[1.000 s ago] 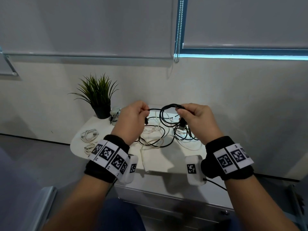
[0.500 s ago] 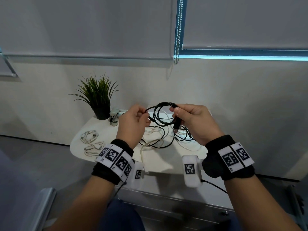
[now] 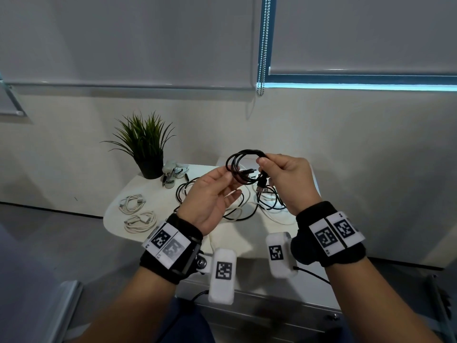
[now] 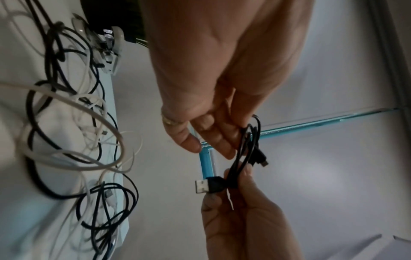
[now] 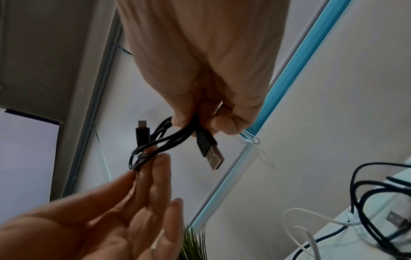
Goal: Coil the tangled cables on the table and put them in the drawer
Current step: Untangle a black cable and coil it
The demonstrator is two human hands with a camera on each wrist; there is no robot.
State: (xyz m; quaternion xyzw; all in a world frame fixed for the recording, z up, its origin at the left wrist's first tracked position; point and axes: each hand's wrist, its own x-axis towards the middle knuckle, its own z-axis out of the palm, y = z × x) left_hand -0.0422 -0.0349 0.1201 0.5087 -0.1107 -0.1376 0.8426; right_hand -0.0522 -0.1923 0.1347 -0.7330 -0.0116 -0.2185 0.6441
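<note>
A black cable point(image 3: 241, 167) is wound into a small coil and held in the air above the table. My right hand point(image 3: 272, 169) pinches the coil at its top, and the USB plug point(image 3: 261, 188) hangs below the fingers. My left hand point(image 3: 217, 189) is turned palm up with fingers nearly straight. Its thumb and index finger lightly pinch the coil's left side point(image 5: 135, 163). The plug point(image 4: 203, 186) sticks out beside my right hand point(image 4: 240, 211). A tangle of black and white cables point(image 3: 237, 209) lies on the white table point(image 3: 160, 201) under both hands.
Two coiled white cables point(image 3: 132, 204) point(image 3: 141, 222) lie at the table's left end. A potted plant point(image 3: 146, 147) and a small grey tool point(image 3: 173, 173) stand at the back left. A drawer unit's front point(image 3: 272, 310) shows below the table edge. A blind's bead chain point(image 3: 263, 45) hangs behind.
The free end has been gathered into the coil, which has risen slightly. My left hand has rolled palm up and closed in on the coil; the right hand keeps its grip.
</note>
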